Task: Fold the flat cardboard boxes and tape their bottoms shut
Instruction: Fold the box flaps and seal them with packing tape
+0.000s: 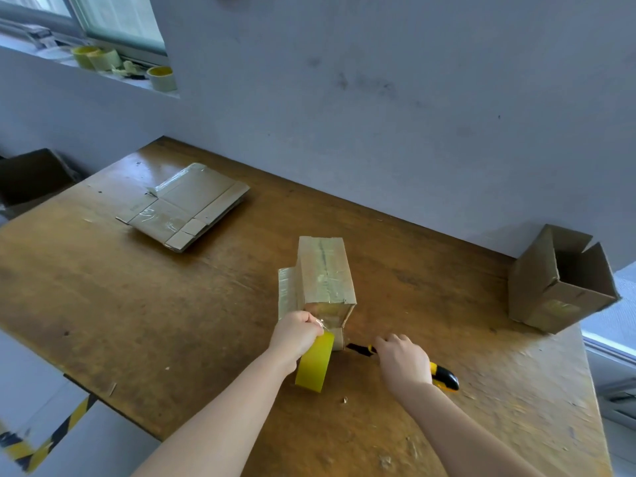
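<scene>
Left hand (297, 333) grips yellow tape roll (315, 364) at taped cardboard box (325, 273); right hand (402, 361) clasps yellow-black utility knife (444, 375).

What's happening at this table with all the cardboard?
A person is taping a folded box on the wooden table. Their left hand holds a yellow tape roll at the box's near end; the right hand grips a yellow-and-black knife. Some flat boxes wait far left; an open box lies at right.

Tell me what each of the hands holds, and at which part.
The left hand grips the yellow tape roll at its top edge. The right hand closes over the middle of the utility knife.
</scene>
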